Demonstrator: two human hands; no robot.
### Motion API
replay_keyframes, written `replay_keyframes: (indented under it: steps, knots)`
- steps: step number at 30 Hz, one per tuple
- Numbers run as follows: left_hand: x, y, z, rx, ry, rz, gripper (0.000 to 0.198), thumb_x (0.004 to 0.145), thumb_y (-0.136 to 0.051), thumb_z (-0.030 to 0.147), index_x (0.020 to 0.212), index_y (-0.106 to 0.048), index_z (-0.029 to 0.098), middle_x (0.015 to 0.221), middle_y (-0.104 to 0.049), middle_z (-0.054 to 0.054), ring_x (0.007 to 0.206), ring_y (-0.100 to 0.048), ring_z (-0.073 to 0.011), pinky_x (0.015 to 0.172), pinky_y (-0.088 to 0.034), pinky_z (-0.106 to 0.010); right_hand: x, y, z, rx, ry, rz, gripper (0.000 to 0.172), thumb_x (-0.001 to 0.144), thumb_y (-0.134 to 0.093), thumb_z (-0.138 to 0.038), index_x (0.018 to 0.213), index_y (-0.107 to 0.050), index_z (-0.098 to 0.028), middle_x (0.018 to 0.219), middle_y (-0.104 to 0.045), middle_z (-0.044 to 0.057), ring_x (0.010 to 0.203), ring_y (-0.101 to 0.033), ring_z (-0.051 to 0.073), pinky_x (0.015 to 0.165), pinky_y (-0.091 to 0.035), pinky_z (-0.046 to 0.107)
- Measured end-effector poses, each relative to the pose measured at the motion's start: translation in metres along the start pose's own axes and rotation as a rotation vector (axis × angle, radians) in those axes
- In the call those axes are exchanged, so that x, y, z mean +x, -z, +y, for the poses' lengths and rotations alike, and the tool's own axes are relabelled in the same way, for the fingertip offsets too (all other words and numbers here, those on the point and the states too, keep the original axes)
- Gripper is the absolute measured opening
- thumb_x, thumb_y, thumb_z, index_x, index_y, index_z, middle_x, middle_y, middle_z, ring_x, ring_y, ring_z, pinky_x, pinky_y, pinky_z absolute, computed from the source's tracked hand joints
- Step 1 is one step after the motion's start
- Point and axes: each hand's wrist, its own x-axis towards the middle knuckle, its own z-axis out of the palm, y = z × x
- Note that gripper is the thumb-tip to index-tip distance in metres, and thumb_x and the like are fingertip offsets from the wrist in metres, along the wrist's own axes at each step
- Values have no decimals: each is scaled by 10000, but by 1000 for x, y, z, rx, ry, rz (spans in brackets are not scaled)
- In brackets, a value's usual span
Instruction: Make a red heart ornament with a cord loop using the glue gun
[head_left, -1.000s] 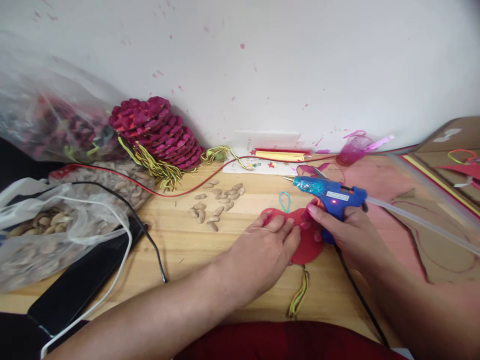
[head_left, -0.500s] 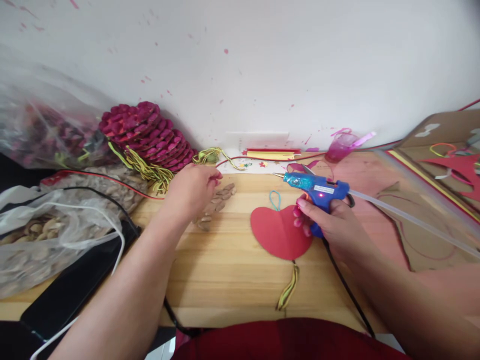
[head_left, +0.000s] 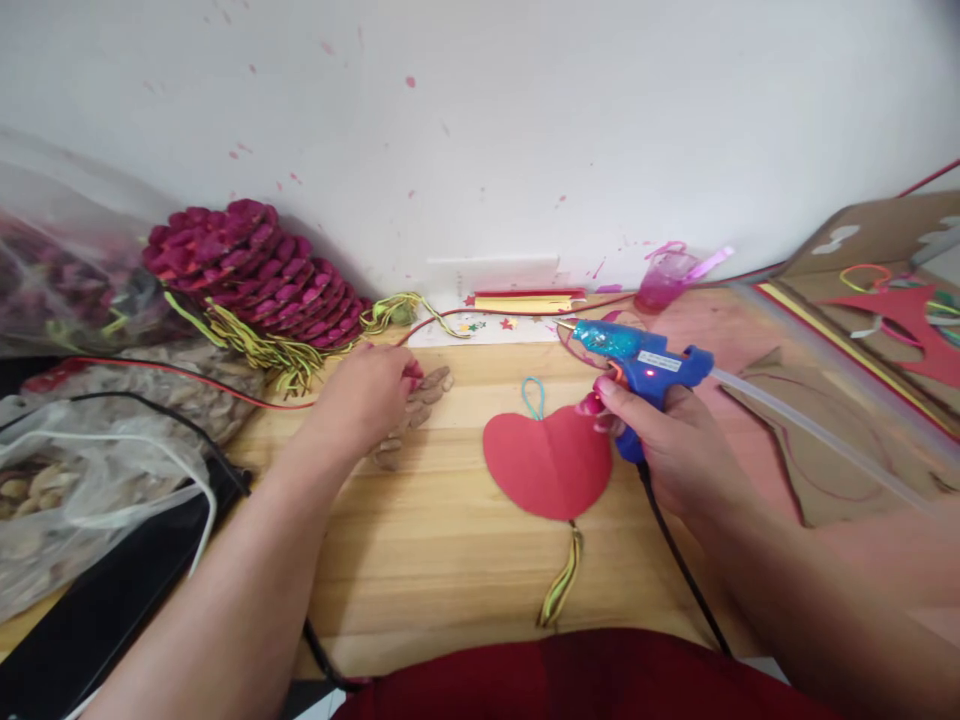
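My right hand (head_left: 660, 430) is wrapped round the handle of a blue glue gun (head_left: 637, 362), its nozzle pointing left and a red light lit on its side. Under the nozzle lies a red paper heart (head_left: 547, 465) with a teal loop (head_left: 533, 396) on top and a yellow-green tassel (head_left: 561, 580) at the bottom. My left hand (head_left: 371, 392) is at several brown shell-like pieces (head_left: 424, 398) left of the heart, fingers curled down. Its fingertips are partly hidden, so whether they hold a piece cannot be made out.
At the back left are stacked magenta ornaments (head_left: 255, 275) with yellow-green tassels, beside plastic bags (head_left: 127, 470) of brown pieces. A pink cup (head_left: 664, 280) stands by the wall. Cardboard (head_left: 817, 440) lies at the right. Cables cross the wooden table (head_left: 435, 560).
The view has shifted slightly, so most things appear further left. The glue gun sits a little further right relative to the heart. My left hand remains by the brown pieces.
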Motion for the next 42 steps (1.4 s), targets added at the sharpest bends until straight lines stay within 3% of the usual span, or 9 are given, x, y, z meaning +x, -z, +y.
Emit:
replay_keyframes:
  steps: [4,7,10,15,24,30,36,42]
  knots:
    - [-4,3,14,-186,57,86,182,862,-528,282,864,-700,224,881,-734,-77,823,-651,-262,761,-493,-387,2,-2,-4,69,2,21,313,713,-803,-380,933,-680,-195,778,-713,32,681,-641,153,599,-491,264]
    - [-10,2,38,-444,81,-62,194,835,-576,353,880,-717,227,766,-727,-20,679,-638,-198,663,-496,-320,3,-3,-6,120,-3,10,302,715,-795,-381,929,-674,-206,767,-709,20,709,-651,161,589,-477,263]
    - [-16,-3,62,-572,-16,-158,191,815,-585,348,875,-727,234,774,-741,5,655,-627,-163,631,-486,-276,4,-4,-4,133,-8,12,295,704,-794,-371,906,-666,-199,737,-706,11,704,-662,170,590,-473,272]
    - [-16,-4,90,-496,-114,-179,186,811,-562,292,860,-734,242,765,-738,8,633,-617,-150,601,-449,-257,3,-5,-3,142,-34,-20,304,711,-782,-362,923,-645,-193,757,-707,10,773,-696,188,666,-514,289]
    - [-9,-2,119,-283,-169,-114,178,847,-537,285,856,-696,206,853,-713,-50,733,-649,-190,673,-467,-300,-2,-6,-4,193,-70,-108,241,728,-766,-369,850,-641,-204,766,-712,16,740,-695,181,669,-528,302]
    - [-11,-14,122,-301,-174,-94,149,842,-539,244,868,-676,191,878,-678,-56,768,-657,-188,698,-490,-296,-4,-4,-4,162,-37,-136,242,738,-756,-400,817,-642,-202,778,-711,13,735,-681,178,678,-521,311]
    - [-11,-18,104,-485,-169,-135,245,827,-577,257,1047,-666,196,934,-709,-40,795,-671,-183,738,-511,-308,-6,-5,-7,127,-55,-112,209,749,-731,-378,809,-622,-210,764,-695,0,733,-667,166,679,-513,299]
    - [-11,-20,98,-552,-190,-140,208,827,-567,202,986,-700,218,924,-692,-22,749,-653,-150,703,-496,-281,-8,-7,-11,160,-57,-109,221,735,-753,-348,842,-610,-217,755,-664,-27,732,-657,149,722,-519,300]
